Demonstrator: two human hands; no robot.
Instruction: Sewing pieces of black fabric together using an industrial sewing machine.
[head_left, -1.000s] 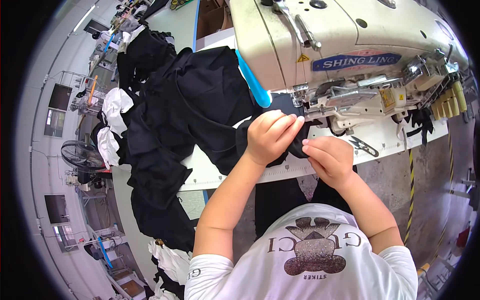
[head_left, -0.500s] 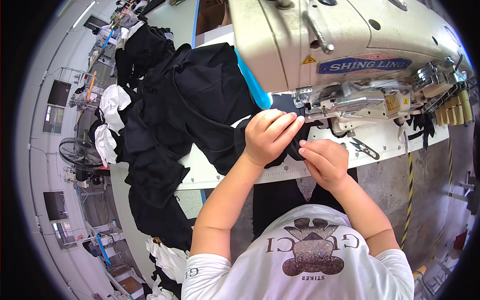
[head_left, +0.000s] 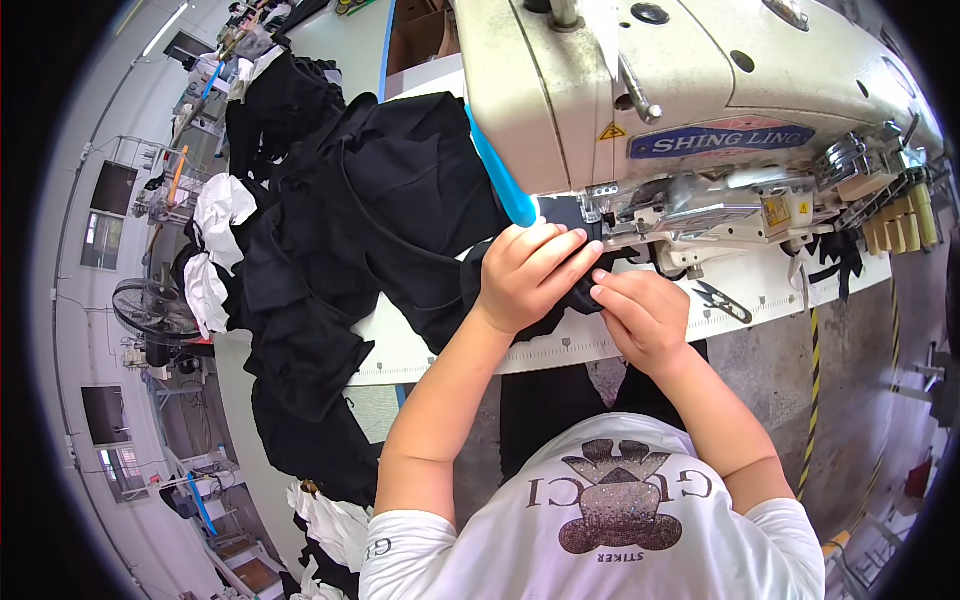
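Note:
Black fabric (head_left: 410, 180) is spread over the left of the white sewing table, and its edge runs under the presser foot (head_left: 593, 208) of a cream industrial sewing machine (head_left: 560, 90). My left hand (head_left: 535, 275) is closed on the fabric just in front of the foot, fingers together and pressing it down. Close beside it, my right hand (head_left: 645, 315) pinches the fabric's edge between thumb and fingers. The layers under my fingers are partly hidden. A blue curved piece (head_left: 505, 175) with a lit tip stands left of the needle area.
Thread snips (head_left: 722, 302) lie on the table right of my right hand. A ruler strip runs along the table's front edge (head_left: 565, 350). Crumpled white pieces (head_left: 222, 210) lie at the far left by a black fan (head_left: 155, 310). A cardboard box (head_left: 420, 45) stands behind.
The whole view has shifted slightly. Both hands keep their hold on the fabric near the presser foot, with hardly any movement.

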